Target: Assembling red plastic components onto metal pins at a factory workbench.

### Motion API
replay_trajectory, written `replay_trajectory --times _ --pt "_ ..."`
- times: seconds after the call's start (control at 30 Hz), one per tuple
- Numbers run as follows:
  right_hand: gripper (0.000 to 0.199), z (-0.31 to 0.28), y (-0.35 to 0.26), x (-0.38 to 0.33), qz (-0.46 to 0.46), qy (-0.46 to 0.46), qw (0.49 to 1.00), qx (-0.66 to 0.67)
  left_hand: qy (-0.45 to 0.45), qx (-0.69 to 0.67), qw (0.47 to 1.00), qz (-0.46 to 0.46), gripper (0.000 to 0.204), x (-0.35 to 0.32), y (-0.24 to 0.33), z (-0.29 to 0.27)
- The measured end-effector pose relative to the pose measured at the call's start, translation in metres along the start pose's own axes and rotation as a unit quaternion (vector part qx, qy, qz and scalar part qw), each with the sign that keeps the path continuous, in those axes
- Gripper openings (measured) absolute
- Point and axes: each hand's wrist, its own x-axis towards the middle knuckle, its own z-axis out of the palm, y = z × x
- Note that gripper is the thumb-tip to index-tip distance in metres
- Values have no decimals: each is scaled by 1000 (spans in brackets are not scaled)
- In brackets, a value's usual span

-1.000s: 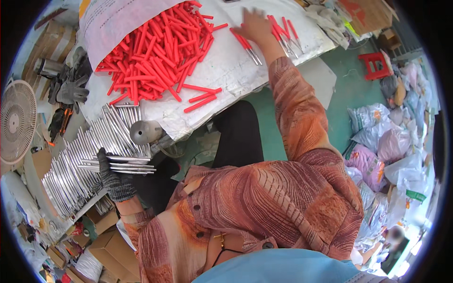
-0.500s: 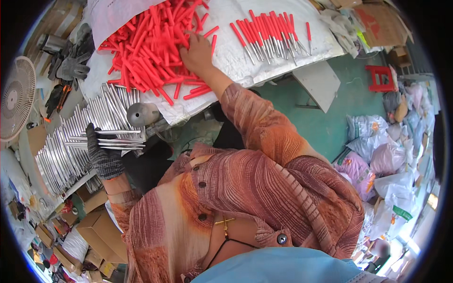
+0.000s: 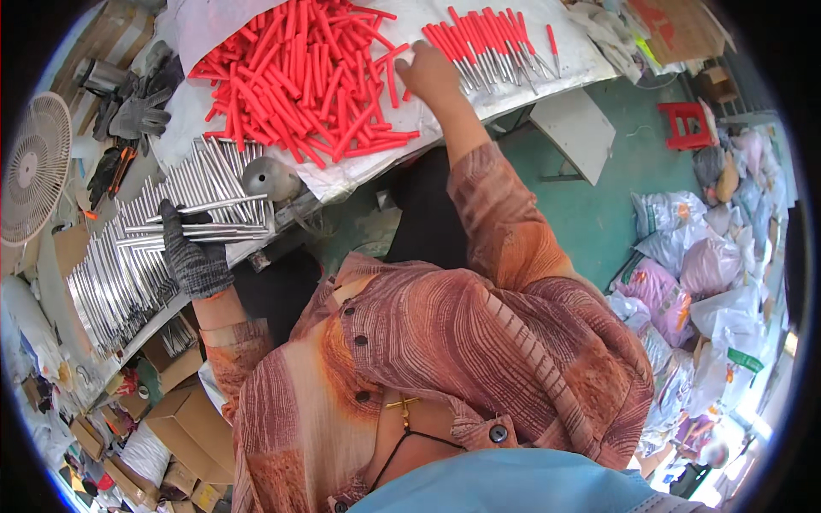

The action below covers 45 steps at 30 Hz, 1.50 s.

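My left hand (image 3: 197, 256), in a dark grey knit glove, is closed around several shiny metal rods (image 3: 231, 232) above a layer of similar rods (image 3: 115, 295) on the left bench. Bare, my right hand (image 3: 434, 79) is just right of a big heap of red tubes (image 3: 299, 81). Its thumb and a finger stand apart, with nothing visible between them; the other fingers are partly hidden. Two stray red tubes lie close to its fingertips. Beyond it, metal rods with red tubes on one end (image 3: 492, 43) lie in a row on the white sheet (image 3: 522, 90).
A rounded grey metal piece with a hole (image 3: 272, 179) stands between rods and heap. At left are a fan (image 3: 32, 171), grey gloves (image 3: 141, 115) and orange-handled pliers (image 3: 121, 169). A red stool (image 3: 687, 126), a white board (image 3: 573, 132) and filled bags (image 3: 667, 222) are at right.
My right hand has left the heap and moved right, toward the row. Some red tubes at the heap's near edge lie differently. My left hand still holds the rods.
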Motion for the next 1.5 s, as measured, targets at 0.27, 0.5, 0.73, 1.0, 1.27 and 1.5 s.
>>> replay_trajectory --times 0.27,0.5,0.73,1.0,1.27,1.5 --pt "53 43 18 7 -34 -17 998 42 -46 44 992 110 12 37 0 -35" --pt "38 10 -3 -19 -117 27 989 85 31 60 980 185 26 -16 -2 18" --pt "30 -64 -120 -106 -244 -213 897 301 -188 186 936 232 22 -21 -9 25" --pt "27 -86 -152 -119 -360 -164 867 304 -223 178 953 104 23 -44 -23 32" --pt "27 -111 -178 -110 -425 -165 885 97 -209 210 949 109 23 -46 -23 36" --pt "35 -153 -254 -117 -505 -194 816 -202 -225 196 947 119 20 -43 -22 33"
